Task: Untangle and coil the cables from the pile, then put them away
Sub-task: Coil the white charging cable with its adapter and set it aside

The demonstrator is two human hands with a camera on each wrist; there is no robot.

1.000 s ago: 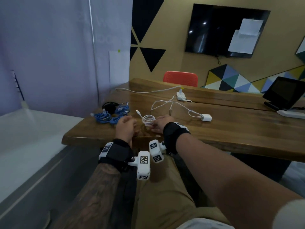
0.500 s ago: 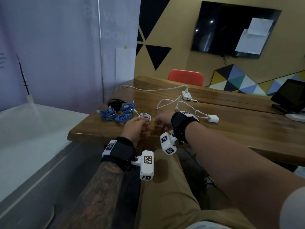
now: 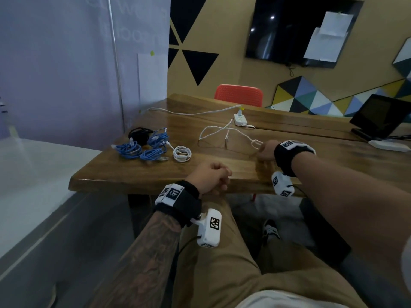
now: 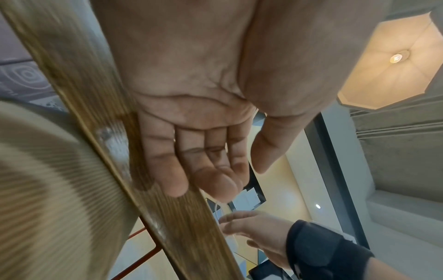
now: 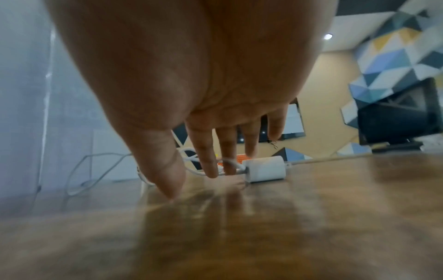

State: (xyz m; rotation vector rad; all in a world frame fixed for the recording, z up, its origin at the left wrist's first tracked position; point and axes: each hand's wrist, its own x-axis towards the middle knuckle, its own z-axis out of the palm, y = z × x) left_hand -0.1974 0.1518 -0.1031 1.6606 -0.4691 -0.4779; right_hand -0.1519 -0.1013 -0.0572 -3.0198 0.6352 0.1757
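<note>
A coiled white cable (image 3: 182,154) lies on the wooden table (image 3: 222,172) beside several coiled blue cables (image 3: 142,148) and a black coil (image 3: 139,133). A loose white cable (image 3: 222,135) sprawls mid-table and ends in a white charger block (image 5: 266,169). My right hand (image 3: 264,150) reaches over that end. In the right wrist view its fingers (image 5: 210,166) are straight and touch the cable beside the block, with the thumb down on the wood. My left hand (image 3: 209,176) rests relaxed at the table's front edge, its palm (image 4: 196,106) bare and holding nothing.
A white power strip (image 3: 240,120) with its own lead sits further back. A dark tablet on a stand (image 3: 378,116) and a white device (image 3: 389,145) are at the far right. An orange chair (image 3: 239,94) stands behind the table. A purple partition (image 3: 66,74) is on the left.
Both hands let go of the small white coil, which now lies by the blue coils. My right hand moved right to the charger end; my left hand drew back to the table edge.
</note>
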